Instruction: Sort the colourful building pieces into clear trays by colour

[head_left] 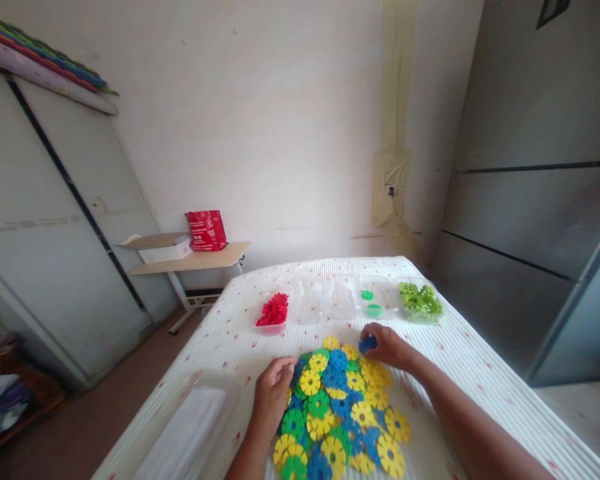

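Note:
A heap of notched plastic snowflake discs [319, 403] in yellow, green and blue lies in front of me. My right hand [387, 345] is over the heap's far right edge, its fingers pinching a blue snowflake disc [367, 344]. At the heap's left side is my left hand [275, 380], fingers curled together and closed on the edge of another blue disc [299, 369], partly hidden by the fingertips. Beyond the heap, two green discs [374, 311] lie in a clear compartment box [339, 303].
Red pieces [274, 309] fill a clear box at the back left, lime-green pieces [420, 298] one at the back right. A clear plastic box [193, 420] stands left of my left arm on the patterned tablecloth [215, 340]. A side table [200, 259] holds a red bag [207, 231].

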`<state>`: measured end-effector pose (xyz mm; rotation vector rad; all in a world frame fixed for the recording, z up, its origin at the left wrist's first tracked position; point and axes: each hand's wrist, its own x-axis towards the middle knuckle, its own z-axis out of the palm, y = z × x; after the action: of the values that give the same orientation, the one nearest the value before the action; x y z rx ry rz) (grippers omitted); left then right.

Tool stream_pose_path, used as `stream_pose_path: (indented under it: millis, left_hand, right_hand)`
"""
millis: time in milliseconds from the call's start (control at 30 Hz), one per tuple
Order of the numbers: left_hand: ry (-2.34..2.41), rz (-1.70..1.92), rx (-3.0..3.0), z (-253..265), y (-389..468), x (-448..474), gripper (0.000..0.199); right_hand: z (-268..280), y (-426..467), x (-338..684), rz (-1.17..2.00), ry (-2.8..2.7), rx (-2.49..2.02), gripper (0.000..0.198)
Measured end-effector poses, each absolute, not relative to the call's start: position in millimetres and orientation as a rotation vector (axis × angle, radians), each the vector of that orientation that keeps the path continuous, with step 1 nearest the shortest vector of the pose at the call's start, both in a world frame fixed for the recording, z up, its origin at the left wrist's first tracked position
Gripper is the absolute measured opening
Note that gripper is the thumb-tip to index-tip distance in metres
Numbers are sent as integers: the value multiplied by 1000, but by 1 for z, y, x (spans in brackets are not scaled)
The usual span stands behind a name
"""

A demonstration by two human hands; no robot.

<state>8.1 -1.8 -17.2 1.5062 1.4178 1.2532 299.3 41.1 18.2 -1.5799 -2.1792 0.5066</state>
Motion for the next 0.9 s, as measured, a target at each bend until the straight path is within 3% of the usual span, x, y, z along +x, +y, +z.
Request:
stream_pose_path:
  millis: [667,900]
  left_hand:
    - [1433,1267,1500,-13,-3,10,32]
    - [1432,1263,1472,-11,-4,10,35]
  right_hand:
    - [19,37,299,385,-2294,-1423,52]
    - [22,37,290,299,-2378,-1456,33]
